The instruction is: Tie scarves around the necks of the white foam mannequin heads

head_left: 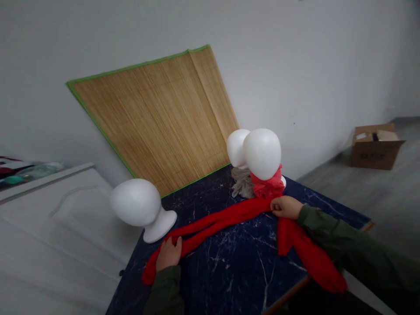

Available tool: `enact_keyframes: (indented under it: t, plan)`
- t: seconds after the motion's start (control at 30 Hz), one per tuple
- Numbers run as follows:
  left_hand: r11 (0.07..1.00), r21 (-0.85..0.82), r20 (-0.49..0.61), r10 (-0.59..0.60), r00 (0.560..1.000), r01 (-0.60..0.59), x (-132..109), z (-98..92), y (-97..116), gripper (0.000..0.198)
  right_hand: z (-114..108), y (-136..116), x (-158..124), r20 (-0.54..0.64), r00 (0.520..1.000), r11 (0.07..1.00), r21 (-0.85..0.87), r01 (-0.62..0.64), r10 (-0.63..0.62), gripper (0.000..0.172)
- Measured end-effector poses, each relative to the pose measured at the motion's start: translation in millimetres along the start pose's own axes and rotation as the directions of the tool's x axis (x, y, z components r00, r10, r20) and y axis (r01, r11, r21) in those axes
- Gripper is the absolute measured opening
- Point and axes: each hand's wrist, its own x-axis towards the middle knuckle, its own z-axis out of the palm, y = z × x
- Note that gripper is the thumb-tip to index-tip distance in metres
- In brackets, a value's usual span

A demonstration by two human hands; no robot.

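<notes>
A long red scarf [226, 215] is stretched across the dark blue marbled table [229, 267], with two strands running side by side toward its left end. My left hand [169, 253] rests on those strands near the left end, fingers bent over the fabric. At the other side, my right hand [286, 207] pinches the scarf; beyond it the red cloth drops down, one part hanging past the front table edge. Left of the scarf stands a tilted white foam mannequin head [136, 202], close to my left hand and apart from it.
Two more white foam heads [262, 153] stand at the back right, coral-red cloth [267, 186] and grey cloth [243, 181] around their bases. A bamboo mat [157, 118] leans on the wall. There is a white cabinet [65, 236] at left and a cardboard box [374, 151] on the floor.
</notes>
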Motion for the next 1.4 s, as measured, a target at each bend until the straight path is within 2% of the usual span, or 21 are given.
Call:
enact_keyframes:
  t: [0.07, 0.17, 0.27, 0.37, 0.47, 0.67, 0.73, 0.8, 0.9, 0.93, 1.0, 1.07, 1.1, 1.13, 1.2, 1.23, 1.3, 1.4]
  plan:
    - [0.998, 0.0, 0.004, -0.064, 0.998, 0.064, -0.6, -2.5, -4.9, 0.059, -6.2, 18.4, -3.7, -0.035, 0.999, 1.0, -0.026, -0.009, 0.008, 0.016]
    - [0.99, -0.001, -0.014, -0.142, 0.99, 0.142, -3.8, -7.2, -11.7, 0.065, -12.2, 46.3, -7.3, -0.146, 0.989, 0.999, -0.045, 0.014, -0.02, 0.019]
    - [0.98, 0.016, 0.012, -0.2, 0.98, 0.2, -5.1, -11.2, -20.3, 0.066, -18.2, 71.8, -8.7, -0.25, 0.962, 0.99, -0.055, -0.132, 0.114, 0.026]
    - [0.982, 0.051, 0.091, -0.185, 0.978, 0.181, -2.2, -14.3, -31.0, 0.048, -25.0, 89.2, -9.4, -0.329, 0.895, 0.942, -0.044, -0.332, 0.301, 0.032]
    - [0.985, 0.055, 0.098, -0.168, 0.981, 0.163, 1.9, -16.4, -39.6, 0.035, -30.0, 97.2, -9.5, -0.412, 0.823, 0.9, -0.019, -0.436, 0.39, 0.032]
    - [0.982, -0.015, -0.053, -0.188, 0.981, 0.187, 2.9, -16.5, -41.4, 0.035, -36.7, 101.2, -12.8, -0.461, 0.691, 0.816, 0.146, -0.56, 0.557, 0.026]
    - [0.985, -0.017, -0.109, -0.171, 0.979, 0.17, 1.2, -17.1, -37.1, 0.035, -38.3, 98.6, -13.3, -0.493, 0.654, 0.803, 0.186, -0.566, 0.574, 0.022]
    - [0.99, 0.006, -0.166, -0.14, 0.976, 0.143, -1.1, -18.6, -30.2, 0.037, -37.7, 90.6, -10.6, -0.594, 0.642, 0.85, 0.149, -0.506, 0.486, 0.024]
    - [0.991, 0.034, -0.273, -0.117, 0.955, 0.131, -5.3, -20.7, -15.4, 0.043, -33.7, 66.9, -1.6, -0.737, 0.646, 0.95, -0.014, -0.312, 0.201, 0.034]
    - [0.992, 0.04, -0.303, -0.106, 0.947, 0.124, -7.0, -20.6, -9.8, 0.046, -32.3, 56.7, 1.2, -0.768, 0.63, 0.968, -0.057, -0.246, 0.115, 0.037]
    - [0.997, 0.056, -0.32, -0.038, 0.947, 0.059, -10.8, -17.8, 1.3, 0.055, -29.8, 35.6, 3.8, -0.832, 0.555, 0.983, -0.104, -0.151, -0.003, 0.038]
    - [0.993, 0.07, -0.229, 0.107, 0.968, -0.093, -14.9, -11.1, 11.6, 0.064, -26.9, 16.2, 1.5, -0.871, 0.484, 0.987, -0.137, -0.079, -0.082, 0.033]
    - [0.983, 0.063, -0.144, 0.178, 0.973, -0.171, -16.8, -6.6, 16.2, 0.067, -24.3, 7.7, -0.8, -0.856, 0.499, 0.985, -0.168, -0.022, -0.135, 0.03]
    - [0.972, 0.043, -0.053, 0.234, 0.971, -0.232, -18.3, -1.9, 20.6, 0.068, -20.5, -0.1, -3.1, -0.802, 0.56, 0.976, -0.211, 0.06, -0.208, 0.028]
    - [0.95, -0.008, 0.075, 0.313, 0.947, -0.313, -20.3, 6.0, 29.3, 0.062, -8.8, -13.8, -5.3, -0.579, 0.724, 0.925, -0.279, 0.256, -0.375, 0.033]
    - [0.937, -0.035, 0.091, 0.348, 0.933, -0.347, -21.2, 8.3, 34.3, 0.057, -1.0, -20.2, -4.4, -0.442, 0.785, 0.898, -0.285, 0.335, -0.433, 0.041]
    - [0.893, -0.108, 0.059, 0.445, 0.893, -0.438, -25.4, 8.1, 47.2, 0.045, 16.7, -33.0, 1.3, -0.225, 0.86, 0.879, -0.259, 0.4, -0.458, 0.062]
    - [0.779, -0.269, 0.02, 0.592, 0.806, -0.566, -43.9, -1.7, 76.0, 0.034, 40.3, -55.7, 13.6, -0.071, 0.916, 0.911, -0.165, 0.379, -0.394, 0.084]
